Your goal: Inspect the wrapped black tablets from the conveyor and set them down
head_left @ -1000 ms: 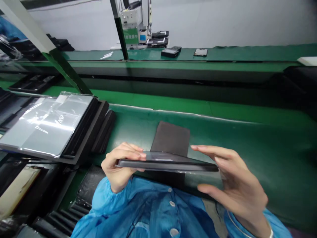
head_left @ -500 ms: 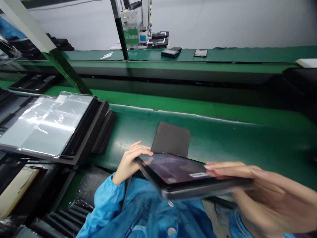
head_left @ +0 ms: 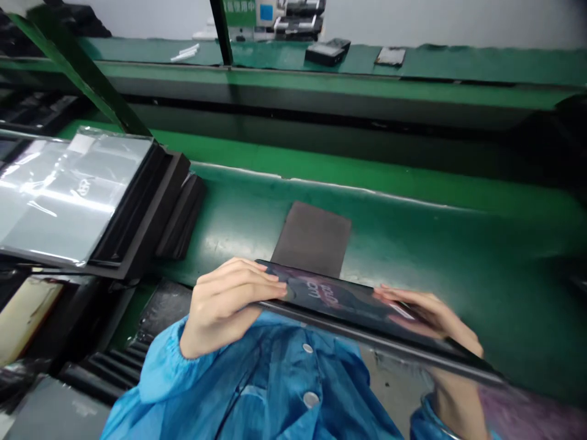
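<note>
I hold a thin dark tablet (head_left: 348, 308) close to my chest with both hands, its glossy screen up and its right end dipping low. My left hand (head_left: 227, 302) is closed over the tablet's left edge, fingers curled on top. At the right end, my right hand (head_left: 433, 321) grips with fingers lying on the screen and the palm hidden behind the tablet. Just beyond the tablet, a dark grey rectangular pad (head_left: 313, 237) lies flat on the green conveyor belt (head_left: 413, 244).
A stack of black trays (head_left: 151, 201) topped with a clear plastic sheet (head_left: 64, 192) stands at the left. More black trays (head_left: 92, 379) sit lower left. A far green bench (head_left: 458, 61) carries small dark devices (head_left: 328, 51) and a machine. A green frame post (head_left: 77, 70) slants at upper left.
The tablet has swung and tilted, its right end sinking toward me. My left hand has closed over its left edge again, and the right hand moved on top. The view dropped lower.
</note>
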Demonstrator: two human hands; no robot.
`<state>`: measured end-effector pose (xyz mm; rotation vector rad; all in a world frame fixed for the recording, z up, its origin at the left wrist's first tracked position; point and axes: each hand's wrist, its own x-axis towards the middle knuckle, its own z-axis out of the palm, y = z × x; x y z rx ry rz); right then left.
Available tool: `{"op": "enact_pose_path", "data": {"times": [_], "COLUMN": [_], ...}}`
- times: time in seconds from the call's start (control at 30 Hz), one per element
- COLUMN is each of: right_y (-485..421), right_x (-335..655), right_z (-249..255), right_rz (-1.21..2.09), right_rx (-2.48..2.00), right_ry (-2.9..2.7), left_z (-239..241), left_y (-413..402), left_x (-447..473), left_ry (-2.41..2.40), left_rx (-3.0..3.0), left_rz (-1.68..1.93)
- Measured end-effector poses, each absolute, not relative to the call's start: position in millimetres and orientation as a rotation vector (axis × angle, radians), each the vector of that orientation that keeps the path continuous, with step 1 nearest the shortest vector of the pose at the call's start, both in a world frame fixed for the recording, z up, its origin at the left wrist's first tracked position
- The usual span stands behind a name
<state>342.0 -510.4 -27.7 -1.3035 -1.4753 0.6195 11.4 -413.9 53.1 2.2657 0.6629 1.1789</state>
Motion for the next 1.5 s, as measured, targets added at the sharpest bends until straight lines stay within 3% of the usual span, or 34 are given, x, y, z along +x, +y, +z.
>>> {"op": "enact_pose_path", "data": {"times": [0.3, 0.67, 1.1, 1.3, 1.5], "right_y": [-510, -511, -510, -510, -505], "right_x": [342, 341, 338, 334, 331], "right_z": [-64, -70, -78, -76, -62], "right_rz": [0.684, 0.756, 0.685, 0.695, 0.542], "right_rx": [-1.248, -1.265, -1.294, -1.219, -1.151], "right_ry": [-1.548, -1.428, -1.442, -1.438, -1.422], "left_z": [38, -42, -41, -33, -13], "left_y": [-417, -414, -419, -434, -451], "left_x": [21, 6, 10, -5, -34], "left_ry": [0.807, 0.834, 0.900, 1.551, 1.219], "left_rx": [2.038, 1.591, 1.638, 1.885, 1.474], "left_rz": [1.053, 1.206, 1.268, 0.833, 0.524]}}
